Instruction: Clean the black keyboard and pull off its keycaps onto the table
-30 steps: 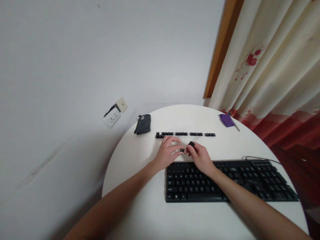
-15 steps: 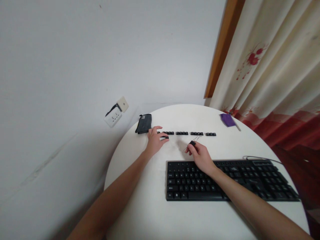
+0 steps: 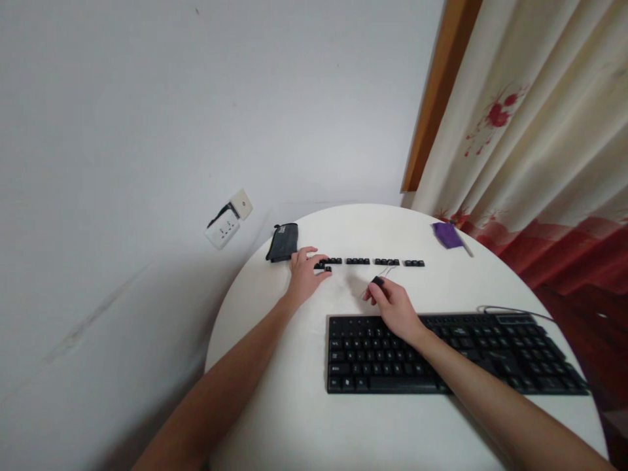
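A black keyboard (image 3: 456,353) lies on the round white table (image 3: 392,418). Beyond it, removed black keycaps (image 3: 373,262) sit in a row of small groups. My left hand (image 3: 304,275) rests at the row's left end, fingers curled over a keycap (image 3: 326,267) there. My right hand (image 3: 392,304) sits above the keyboard's top edge, closed on a small black keycap puller (image 3: 377,281) whose wire loops point toward the row.
A dark grey pouch (image 3: 283,242) lies at the table's back left edge. A purple item (image 3: 446,235) lies at the back right. A wall socket (image 3: 226,222) is on the left wall, a curtain (image 3: 540,131) hangs at right. The keyboard's cable (image 3: 510,309) runs right.
My left hand left the spot beside my right hand and moved up-left to the row's left end, where a keycap now sits by its fingers. My right hand stayed put.
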Demonstrator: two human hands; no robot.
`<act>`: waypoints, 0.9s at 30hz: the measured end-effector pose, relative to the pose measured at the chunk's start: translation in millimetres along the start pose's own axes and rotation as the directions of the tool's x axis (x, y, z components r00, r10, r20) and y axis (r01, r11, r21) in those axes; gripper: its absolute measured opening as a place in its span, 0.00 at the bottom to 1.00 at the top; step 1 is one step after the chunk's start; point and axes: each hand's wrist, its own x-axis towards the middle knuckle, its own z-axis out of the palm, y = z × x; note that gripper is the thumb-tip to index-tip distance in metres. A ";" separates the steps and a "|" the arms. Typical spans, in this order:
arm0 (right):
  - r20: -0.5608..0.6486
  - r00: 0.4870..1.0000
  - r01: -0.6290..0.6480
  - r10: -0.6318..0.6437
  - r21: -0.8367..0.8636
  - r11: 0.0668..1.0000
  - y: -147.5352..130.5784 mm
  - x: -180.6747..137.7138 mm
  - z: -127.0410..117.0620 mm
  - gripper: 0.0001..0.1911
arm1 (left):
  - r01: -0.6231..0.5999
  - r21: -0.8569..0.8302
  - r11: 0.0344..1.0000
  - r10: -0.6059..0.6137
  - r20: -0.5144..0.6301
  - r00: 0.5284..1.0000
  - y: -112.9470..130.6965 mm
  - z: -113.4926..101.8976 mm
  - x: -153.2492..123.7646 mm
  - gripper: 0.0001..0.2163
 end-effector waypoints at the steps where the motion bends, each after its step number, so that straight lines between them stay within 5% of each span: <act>1: 0.002 1.000 -0.001 0.001 0.001 1.000 -0.3 -0.1 -0.1 0.18 | 0.007 0.003 1.000 -0.007 -0.001 1.000 0.2 0.0 0.0 0.20; 27: 0.011 1.000 0.005 -0.005 -0.011 1.000 1.3 0.0 0.2 0.18 | 0.091 0.041 0.995 -0.090 -0.045 0.995 1.3 2.1 1.5 0.23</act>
